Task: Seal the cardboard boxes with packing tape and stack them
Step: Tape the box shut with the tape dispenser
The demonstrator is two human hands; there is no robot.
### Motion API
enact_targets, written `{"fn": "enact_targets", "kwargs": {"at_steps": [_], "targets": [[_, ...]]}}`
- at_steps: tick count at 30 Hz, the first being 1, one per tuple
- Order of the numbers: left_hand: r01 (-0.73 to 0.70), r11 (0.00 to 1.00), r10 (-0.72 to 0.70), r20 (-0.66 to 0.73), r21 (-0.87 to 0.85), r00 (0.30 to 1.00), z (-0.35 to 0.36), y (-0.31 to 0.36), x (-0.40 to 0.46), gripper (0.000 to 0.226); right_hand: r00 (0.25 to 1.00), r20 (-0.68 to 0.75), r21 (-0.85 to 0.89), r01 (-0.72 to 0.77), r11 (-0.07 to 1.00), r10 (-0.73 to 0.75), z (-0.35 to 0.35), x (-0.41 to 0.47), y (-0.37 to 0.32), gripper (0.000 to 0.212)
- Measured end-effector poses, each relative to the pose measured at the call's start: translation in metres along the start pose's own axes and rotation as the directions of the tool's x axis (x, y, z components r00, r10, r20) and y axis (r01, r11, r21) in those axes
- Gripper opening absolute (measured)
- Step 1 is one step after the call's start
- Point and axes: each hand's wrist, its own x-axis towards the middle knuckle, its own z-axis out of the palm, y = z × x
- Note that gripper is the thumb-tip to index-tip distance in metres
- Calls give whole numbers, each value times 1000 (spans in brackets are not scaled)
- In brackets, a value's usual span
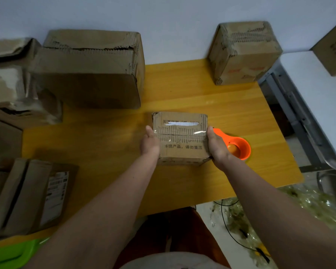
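Note:
A small cardboard box (180, 137) with printed characters and clear tape across its top seam sits on the yellow table (182, 94). My left hand (150, 143) presses flat against its left side, fingers straight. My right hand (216, 145) presses against its right side the same way. An orange tape dispenser (236, 145) lies on the table just right of the box, partly behind my right hand.
A large worn box (89, 68) stands at the back left, a smaller box (242, 53) at the back right. Several crumpled and flattened boxes (27, 193) crowd the left edge. A white table (316, 90) stands to the right; plastic scraps (299, 206) litter the floor.

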Motion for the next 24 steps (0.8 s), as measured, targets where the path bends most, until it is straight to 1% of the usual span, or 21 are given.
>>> {"fn": "enact_targets", "kwargs": {"at_steps": [1,2,3,4,5,6,7,8,9,10,12,15,17,18,19,20,21,22,23,24], "targets": [[21,999,-22,30,40,999,-3,-1,-2,62,1000,19,-14,9,1000,-8,-3,-1,0,57],[-9,991,5,33,135,999,-4,-4,-4,69,999,27,-43,38,998,-37,-5,-2,0,55],[-97,954,96,16,284,995,-5,-8,-6,72,996,16,-93,90,992,-89,-8,-5,-2,51],[-238,860,255,24,451,967,-7,-13,-10,69,987,-14,-152,154,976,-158,-8,-10,-4,48],[-394,706,429,88,588,899,-8,-19,-15,65,973,-49,-202,214,956,-228,-7,-16,-4,47],[-526,536,551,198,660,810,-9,-24,-20,66,953,-68,-239,272,932,-295,-5,-23,-4,49],[-605,388,599,308,695,739,-9,-29,-22,68,931,-57,-260,335,905,-361,-1,-28,-2,50],[-631,286,600,379,722,705,-8,-32,-25,70,916,-30,-265,380,886,-401,3,-32,1,51],[-620,244,581,400,746,709,-7,-35,-25,72,908,0,-269,403,875,-419,6,-33,3,52],[-591,261,557,381,763,738,-6,-35,-27,74,912,22,-277,400,873,-411,7,-33,6,54],[-522,327,508,320,788,800,-2,-32,-29,79,931,79,-296,363,884,-356,5,-32,7,58],[-446,396,432,265,803,862,1,-25,-35,89,941,184,-288,328,900,-284,-6,-27,8,62],[-406,421,373,253,811,893,-2,-19,-38,94,949,186,-282,300,911,-255,-16,-27,7,70],[-378,401,353,239,835,904,-3,-18,-40,95,955,151,-305,290,907,-255,-22,-29,6,69],[-366,332,375,235,870,897,-3,-17,-43,96,956,95,-339,294,894,-278,-29,-30,7,61],[-393,226,432,270,891,860,0,-17,-46,98,952,26,-397,291,871,-306,-35,-32,9,53],[-458,114,486,353,881,800,4,-17,-50,100,937,-24,-462,299,835,-349,-41,-32,12,48],[-546,22,510,460,837,727,11,-17,-53,101,932,-54,-532,278,800,-360,-46,-31,14,47],[-625,-50,502,561,779,659,19,-18,-54,100,930,-66,-598,252,761,-360,-50,-28,19,48],[-674,-103,482,629,732,610,27,-18,-54,96,939,-67,-648,215,730,-336,-53,-24,23,51]]}}
